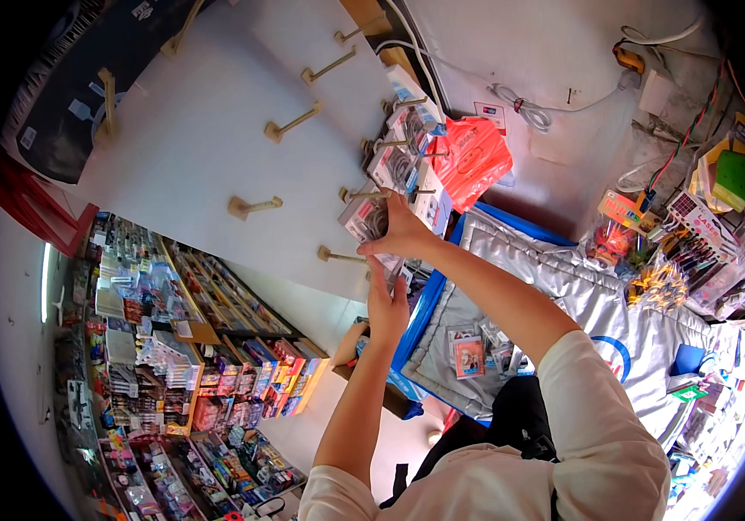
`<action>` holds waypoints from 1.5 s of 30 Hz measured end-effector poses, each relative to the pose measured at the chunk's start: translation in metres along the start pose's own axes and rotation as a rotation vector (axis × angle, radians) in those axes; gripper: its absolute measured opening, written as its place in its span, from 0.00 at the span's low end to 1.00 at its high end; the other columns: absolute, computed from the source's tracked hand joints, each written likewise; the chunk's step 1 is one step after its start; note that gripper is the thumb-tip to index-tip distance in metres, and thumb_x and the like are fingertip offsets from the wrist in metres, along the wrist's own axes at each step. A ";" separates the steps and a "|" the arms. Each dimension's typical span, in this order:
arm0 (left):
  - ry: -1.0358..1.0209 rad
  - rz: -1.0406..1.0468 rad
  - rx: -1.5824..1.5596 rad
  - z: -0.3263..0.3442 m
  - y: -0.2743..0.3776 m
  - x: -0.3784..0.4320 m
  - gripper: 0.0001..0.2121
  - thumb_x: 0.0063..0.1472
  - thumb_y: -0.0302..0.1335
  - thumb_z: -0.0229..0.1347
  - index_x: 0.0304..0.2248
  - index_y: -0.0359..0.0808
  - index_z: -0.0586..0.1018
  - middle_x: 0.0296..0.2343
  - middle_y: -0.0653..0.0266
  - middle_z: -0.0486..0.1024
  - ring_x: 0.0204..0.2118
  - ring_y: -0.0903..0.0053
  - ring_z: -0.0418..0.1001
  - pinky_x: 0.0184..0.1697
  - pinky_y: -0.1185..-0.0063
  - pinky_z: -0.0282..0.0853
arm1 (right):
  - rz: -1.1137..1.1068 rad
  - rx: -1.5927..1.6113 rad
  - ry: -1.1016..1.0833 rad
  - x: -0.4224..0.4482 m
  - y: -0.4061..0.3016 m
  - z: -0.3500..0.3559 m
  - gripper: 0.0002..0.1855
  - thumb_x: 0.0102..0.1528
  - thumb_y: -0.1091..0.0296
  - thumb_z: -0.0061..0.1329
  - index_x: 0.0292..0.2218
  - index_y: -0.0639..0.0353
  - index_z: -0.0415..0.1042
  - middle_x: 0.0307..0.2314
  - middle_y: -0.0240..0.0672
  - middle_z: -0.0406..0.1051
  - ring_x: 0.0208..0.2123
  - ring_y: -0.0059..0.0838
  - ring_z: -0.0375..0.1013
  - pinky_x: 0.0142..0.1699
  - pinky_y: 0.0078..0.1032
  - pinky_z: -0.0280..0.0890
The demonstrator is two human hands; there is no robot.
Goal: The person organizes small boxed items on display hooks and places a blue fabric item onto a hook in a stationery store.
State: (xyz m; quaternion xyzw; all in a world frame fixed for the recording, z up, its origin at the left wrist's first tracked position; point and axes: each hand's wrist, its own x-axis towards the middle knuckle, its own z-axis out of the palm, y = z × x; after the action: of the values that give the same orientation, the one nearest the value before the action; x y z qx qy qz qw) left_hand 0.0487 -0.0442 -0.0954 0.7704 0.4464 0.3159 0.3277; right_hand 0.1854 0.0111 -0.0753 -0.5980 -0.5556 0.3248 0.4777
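Observation:
My right hand (405,229) has its thumb and fingers around a boxed cable (365,220) at the lower end of a row of packages hanging on the white panel (203,143). My left hand (388,306) is raised just below, its fingertips at the bottom of that row; the packages partly hide what they touch. Another boxed cable (393,166) with a coiled grey lead hangs above my right hand. A metal hook (366,195) sticks out beside my right fingers.
Bare hooks (291,122) project from the panel. A red plastic bag (473,159) hangs behind the packages. On the right, a silver quilted cover (477,286) with blue edging bears small packets (469,357). Stocked shelves (151,352) stand at left. A coiled cable (532,116) hangs on the wall.

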 end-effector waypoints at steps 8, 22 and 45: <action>-0.046 0.001 -0.063 -0.016 0.000 -0.005 0.30 0.56 0.20 0.44 0.55 0.34 0.43 0.51 0.53 0.56 0.51 0.69 0.59 0.48 0.78 0.58 | 0.047 -0.091 0.078 -0.012 -0.027 0.006 0.56 0.28 0.52 0.59 0.52 0.65 0.42 0.43 0.51 0.54 0.43 0.48 0.61 0.45 0.34 0.62; 0.548 -0.060 0.033 -0.056 -0.003 0.009 0.10 0.51 0.22 0.52 0.34 0.28 0.67 0.26 0.60 0.63 0.25 0.73 0.62 0.29 0.79 0.59 | 0.043 -0.091 0.085 -0.031 -0.035 -0.020 0.56 0.30 0.58 0.58 0.54 0.54 0.36 0.46 0.52 0.53 0.44 0.46 0.61 0.46 0.33 0.60; 0.561 0.075 0.143 -0.051 -0.001 0.007 0.07 0.51 0.20 0.49 0.32 0.30 0.70 0.27 0.57 0.66 0.27 0.64 0.66 0.29 0.74 0.62 | -0.208 0.004 0.339 -0.030 -0.003 -0.013 0.56 0.28 0.62 0.61 0.51 0.68 0.38 0.41 0.51 0.50 0.46 0.46 0.54 0.50 0.34 0.54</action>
State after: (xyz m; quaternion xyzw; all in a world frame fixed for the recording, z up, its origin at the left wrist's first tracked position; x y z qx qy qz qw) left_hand 0.0112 -0.0258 -0.0646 0.6901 0.5121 0.4961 0.1243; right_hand 0.1915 -0.0207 -0.0726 -0.5825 -0.5255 0.1692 0.5966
